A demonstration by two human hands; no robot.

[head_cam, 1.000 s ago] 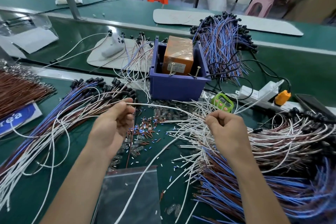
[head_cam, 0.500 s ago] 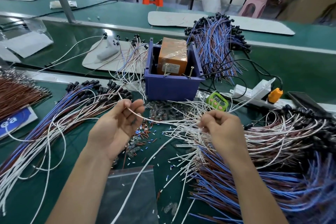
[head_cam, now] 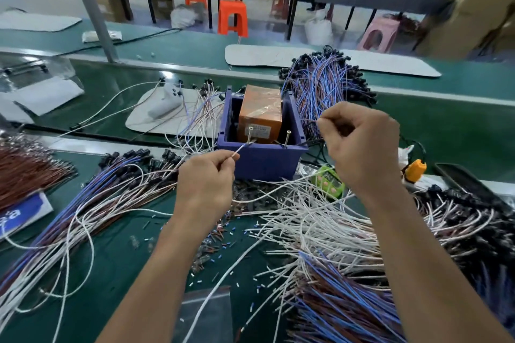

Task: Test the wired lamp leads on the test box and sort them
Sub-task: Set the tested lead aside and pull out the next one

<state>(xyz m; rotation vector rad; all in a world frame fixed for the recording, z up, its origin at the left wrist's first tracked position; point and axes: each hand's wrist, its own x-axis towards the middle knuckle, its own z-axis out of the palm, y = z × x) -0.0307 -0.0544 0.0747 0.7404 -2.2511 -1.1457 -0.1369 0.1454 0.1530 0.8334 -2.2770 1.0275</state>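
4 lead heaps on green bench (head_cam: 125, 259): brown pile (head_cam: 25, 172), mixed pile (head_cam: 92, 203), blue pile (head_cam: 320, 89) behind box, big mixed pile (head_cam: 334, 237). Left hand (head_cam: 206, 184) pinches 1 white lead (head_cam: 236, 154), axis diagonal, bare tip aimed up-right at the left of 2 screw posts (head_cam: 250, 133) in purple test box (head_cam: 264, 160); contact unclear. Right hand (head_cam: 362, 147) pinches thin wire end (head_cam: 313, 122) pointing left, over box's right rim.

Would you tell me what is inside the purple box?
An orange taped block and two metal pins before it. The front wall of the purple box hides their bases and the floor.
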